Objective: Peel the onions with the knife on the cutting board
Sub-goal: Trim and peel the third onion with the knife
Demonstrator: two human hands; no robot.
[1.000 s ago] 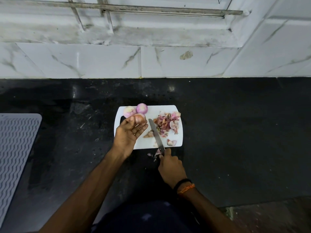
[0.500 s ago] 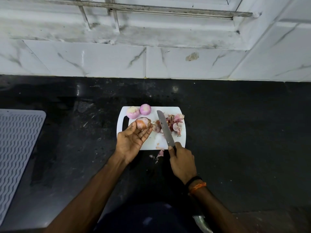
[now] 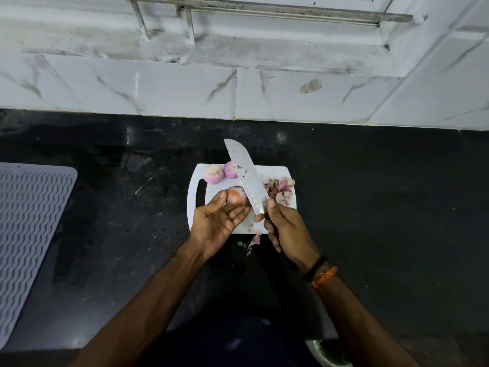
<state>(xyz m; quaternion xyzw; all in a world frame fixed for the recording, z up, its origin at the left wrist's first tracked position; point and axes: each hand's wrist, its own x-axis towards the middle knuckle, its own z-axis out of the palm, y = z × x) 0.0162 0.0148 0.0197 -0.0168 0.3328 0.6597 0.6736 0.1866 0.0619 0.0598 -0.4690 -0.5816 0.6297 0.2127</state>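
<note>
The right hand [image 3: 287, 229] gripped the knife [image 3: 244, 176] by its handle, thumb and forefinger pinched up at the heel of the blade, the blade slanting up and left across the middle of the frame with its tip past the far edge of the board [image 3: 195, 205]. The left hand [image 3: 219, 221] cupped an unpeeled onion [image 3: 235, 196] on its fingertips, palm up, fingers loosely curled round it, just above the board's centre. The blade lay right against the onion's right side; whether the edge had bitten into the skin could not be told. Two peeled onions [image 3: 221, 172] sat side by side at the board's upper left corner, the nearer one partly behind the blade. A heap of peels [image 3: 281, 189] lay at the board's upper right, and a few scraps had spilled onto the dark table [image 3: 370, 207] below its near edge. A grey ribbed mat [image 3: 29, 234] lay at the left of the frame, well apart. The likely risk was the cut being made in the air instead of on the board: with the onion resting on fingertips and a long blade next to them, a slip on dry skin could send the edge toward the left fingers. The loose hold could also let the round onion roll out and fall. A deep stroke would waste flesh along with peel.
</note>
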